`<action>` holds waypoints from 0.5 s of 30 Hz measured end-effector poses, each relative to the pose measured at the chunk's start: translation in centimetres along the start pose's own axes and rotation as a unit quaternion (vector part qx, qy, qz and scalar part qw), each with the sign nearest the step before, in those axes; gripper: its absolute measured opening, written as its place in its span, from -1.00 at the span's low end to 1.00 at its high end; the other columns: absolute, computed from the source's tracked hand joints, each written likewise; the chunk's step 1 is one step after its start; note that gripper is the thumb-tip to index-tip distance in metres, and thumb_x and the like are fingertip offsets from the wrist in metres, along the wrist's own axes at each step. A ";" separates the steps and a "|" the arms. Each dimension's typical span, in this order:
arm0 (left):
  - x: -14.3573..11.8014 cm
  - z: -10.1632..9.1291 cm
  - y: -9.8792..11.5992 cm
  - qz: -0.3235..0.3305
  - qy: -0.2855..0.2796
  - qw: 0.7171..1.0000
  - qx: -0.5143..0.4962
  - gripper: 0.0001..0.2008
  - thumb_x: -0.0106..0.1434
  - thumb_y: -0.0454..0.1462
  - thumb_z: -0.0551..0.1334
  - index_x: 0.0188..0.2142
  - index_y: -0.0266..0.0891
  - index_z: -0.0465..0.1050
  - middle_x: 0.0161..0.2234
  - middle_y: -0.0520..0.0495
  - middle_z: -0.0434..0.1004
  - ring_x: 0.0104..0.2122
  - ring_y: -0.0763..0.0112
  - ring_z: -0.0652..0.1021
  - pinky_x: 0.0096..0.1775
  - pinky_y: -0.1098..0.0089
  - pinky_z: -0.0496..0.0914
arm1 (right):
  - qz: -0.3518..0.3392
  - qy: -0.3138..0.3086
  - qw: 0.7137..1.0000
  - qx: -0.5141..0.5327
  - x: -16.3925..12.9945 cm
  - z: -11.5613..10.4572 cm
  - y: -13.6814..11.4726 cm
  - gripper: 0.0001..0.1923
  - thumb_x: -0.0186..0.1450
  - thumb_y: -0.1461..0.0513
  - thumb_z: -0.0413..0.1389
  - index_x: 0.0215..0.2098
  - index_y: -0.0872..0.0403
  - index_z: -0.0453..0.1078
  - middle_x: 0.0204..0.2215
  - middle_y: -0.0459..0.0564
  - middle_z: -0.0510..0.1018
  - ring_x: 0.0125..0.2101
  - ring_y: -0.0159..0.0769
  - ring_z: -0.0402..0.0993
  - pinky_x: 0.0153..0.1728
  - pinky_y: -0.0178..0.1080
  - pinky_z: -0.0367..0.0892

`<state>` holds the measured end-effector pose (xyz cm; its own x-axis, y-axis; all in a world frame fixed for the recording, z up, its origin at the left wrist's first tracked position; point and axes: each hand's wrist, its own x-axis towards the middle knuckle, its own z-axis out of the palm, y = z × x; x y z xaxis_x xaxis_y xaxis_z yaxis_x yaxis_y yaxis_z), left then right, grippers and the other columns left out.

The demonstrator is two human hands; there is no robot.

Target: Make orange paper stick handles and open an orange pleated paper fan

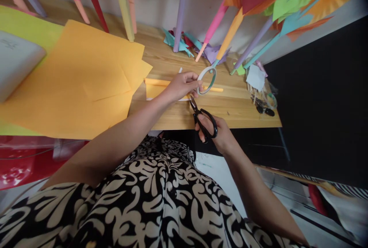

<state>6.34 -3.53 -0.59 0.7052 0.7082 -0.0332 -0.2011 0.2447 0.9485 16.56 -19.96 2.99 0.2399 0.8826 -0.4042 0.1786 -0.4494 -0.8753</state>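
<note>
My left hand (185, 84) is closed on a roll of white tape (202, 74), pinching its ring upright above the table. Under that hand lies a piece of orange paper (155, 91) with a rolled orange edge, and a thin orange paper tube (215, 89) shows to its right. A pair of black-handled scissors (213, 123) is in my right hand (220, 135), fingers through the loops. The blades point up and left, their tips close beneath my left fingers. Whether they touch the tape or paper I cannot tell.
Large orange sheets (100, 71) and a grey-white device (17, 60) cover the table's left side. Several coloured paper tubes (181, 14) lean on the wall, with paper scraps (211, 50) at their feet. Small clutter (266, 104) sits near the right edge.
</note>
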 end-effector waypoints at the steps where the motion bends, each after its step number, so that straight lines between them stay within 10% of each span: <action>1: 0.0 0.0 0.0 0.000 0.001 1.000 0.000 -0.87 0.38 -0.42 0.21 -0.34 -0.34 0.40 -0.39 -0.05 0.63 -0.54 0.59 0.54 -0.35 0.48 0.44 | -0.001 0.002 1.000 0.000 0.0 0.0 0.1 -0.48 0.24 -0.19 0.22 -0.52 0.07 0.38 -0.68 -0.13 0.43 -0.74 -0.44 0.26 -0.67 -0.32 0.22; 15: 0.1 0.1 0.0 -0.008 0.005 1.000 -0.006 -0.87 0.38 -0.42 0.22 -0.35 -0.35 0.39 -0.41 -0.01 0.60 -0.57 0.61 0.53 -0.39 0.51 0.42 | 0.002 0.009 1.000 0.017 0.0 0.5 0.2 -0.48 0.26 -0.18 0.21 -0.53 0.07 0.38 -0.73 -0.13 0.40 -0.75 -0.45 0.22 -0.66 -0.33 0.11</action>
<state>6.46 -3.52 -0.61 0.7012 0.7111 -0.0520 -0.1973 0.2636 0.9442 16.13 -19.96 2.65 0.2573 0.8779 -0.4039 0.1445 -0.4482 -0.8822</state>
